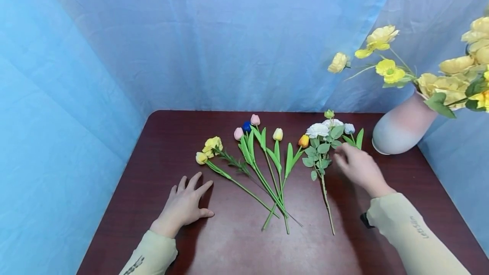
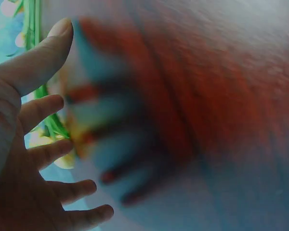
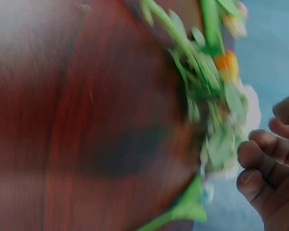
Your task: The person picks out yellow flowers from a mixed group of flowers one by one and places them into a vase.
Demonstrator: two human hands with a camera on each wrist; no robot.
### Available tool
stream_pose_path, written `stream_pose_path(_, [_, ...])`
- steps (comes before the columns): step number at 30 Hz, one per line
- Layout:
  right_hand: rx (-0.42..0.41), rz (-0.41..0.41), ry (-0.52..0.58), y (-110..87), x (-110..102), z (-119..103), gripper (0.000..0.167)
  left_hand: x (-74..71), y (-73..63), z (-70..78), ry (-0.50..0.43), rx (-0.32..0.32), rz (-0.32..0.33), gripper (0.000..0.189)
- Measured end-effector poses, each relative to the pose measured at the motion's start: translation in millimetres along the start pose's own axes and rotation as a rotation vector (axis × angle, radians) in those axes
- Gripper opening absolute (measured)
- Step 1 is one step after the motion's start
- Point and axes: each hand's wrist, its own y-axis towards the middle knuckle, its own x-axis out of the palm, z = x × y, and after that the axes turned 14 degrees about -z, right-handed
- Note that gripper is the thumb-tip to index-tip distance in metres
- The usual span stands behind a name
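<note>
My left hand (image 1: 183, 205) lies low over the table with its fingers spread and nothing in it. Nearest to it are a yellow tulip (image 1: 201, 158) and a yellow flower (image 1: 213, 144). On the other side my right hand (image 1: 358, 169), slightly blurred, hovers beside a stem of white roses (image 1: 318, 130) with loosely bent fingers that hold nothing. That hand partly hides a pale blue tulip (image 1: 349, 129) behind it. In the right wrist view, the bent fingers (image 3: 260, 168) appear beside the green rose leaves (image 3: 221, 147).
Between the hands lie pink tulips (image 1: 255, 119), a dark blue bloom (image 1: 246, 126), a cream tulip (image 1: 278, 134) and an orange tulip (image 1: 303, 141), their stems crossing. A pink-and-white vase (image 1: 401, 124) of yellow flowers stands at the table's back right. Blue cloth (image 1: 229, 41) hangs behind.
</note>
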Motion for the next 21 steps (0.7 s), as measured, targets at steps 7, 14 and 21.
stream_pose_path(7, [-0.096,-0.191,-0.004,18.4,35.9,-46.8,0.015,5.3,2.5,-6.8,-0.018,-0.032,-0.027,0.089])
stream_pose_path(14, [-0.192,-0.287,0.003,36.0,60.2,-95.3,0.013,5.8,4.0,-6.2,-0.012,-0.051,-0.045,0.09])
stream_pose_path(21, [-0.274,-0.34,-0.02,46.5,84.9,-137.8,0.011,6.0,4.3,-7.5,-0.001,-0.047,-0.042,0.09])
